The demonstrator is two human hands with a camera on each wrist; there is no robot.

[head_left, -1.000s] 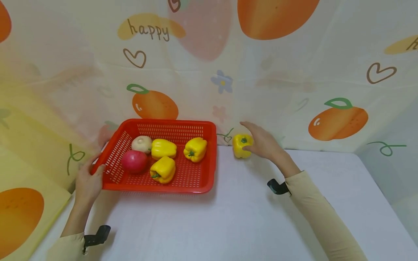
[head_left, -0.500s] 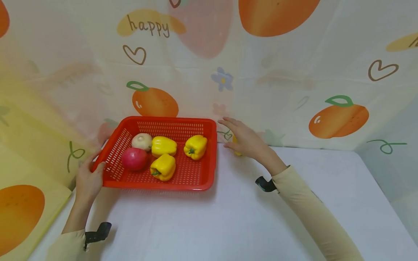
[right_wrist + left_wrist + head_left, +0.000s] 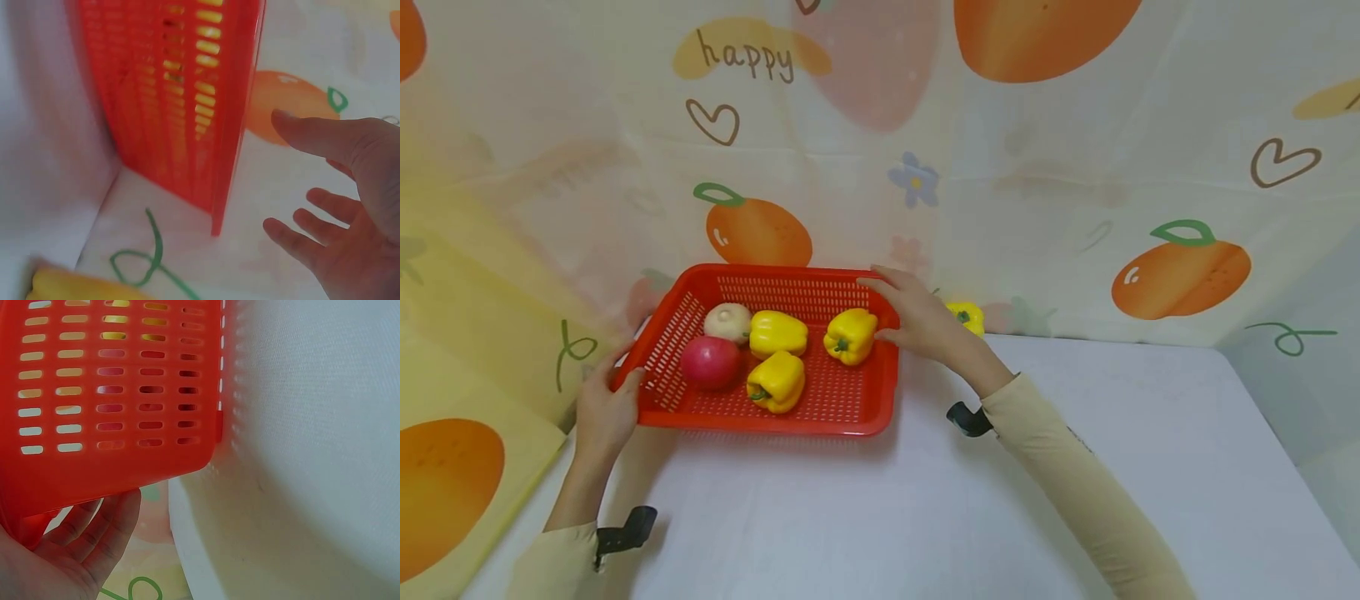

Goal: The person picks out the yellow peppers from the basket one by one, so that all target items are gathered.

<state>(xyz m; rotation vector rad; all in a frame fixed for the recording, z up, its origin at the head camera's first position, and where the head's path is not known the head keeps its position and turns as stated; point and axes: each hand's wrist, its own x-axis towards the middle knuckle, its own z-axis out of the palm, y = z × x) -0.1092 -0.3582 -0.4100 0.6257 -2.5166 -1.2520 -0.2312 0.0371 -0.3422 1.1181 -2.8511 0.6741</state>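
Note:
A red plastic basket with slotted walls stands on the table, holding three yellow bell peppers, a pinkish-red round fruit and a whitish round vegetable. My left hand grips the basket's left rim; in the left wrist view its fingers curl under that edge. At the basket's right rim, my right hand hovers with fingers spread and holds nothing. The right wrist view shows a gap between this hand and the rim. Another yellow bell pepper sits behind the right hand, partly hidden by it.
A printed cloth wall rises directly behind the basket and the loose pepper. Yellowish cloth borders the left side. The white tabletop extends in front of the basket and to the right.
My right hand has moved left, from beside the loose yellow bell pepper to the basket's right rim. The left hand keeps its grip, and the basket stays in place.

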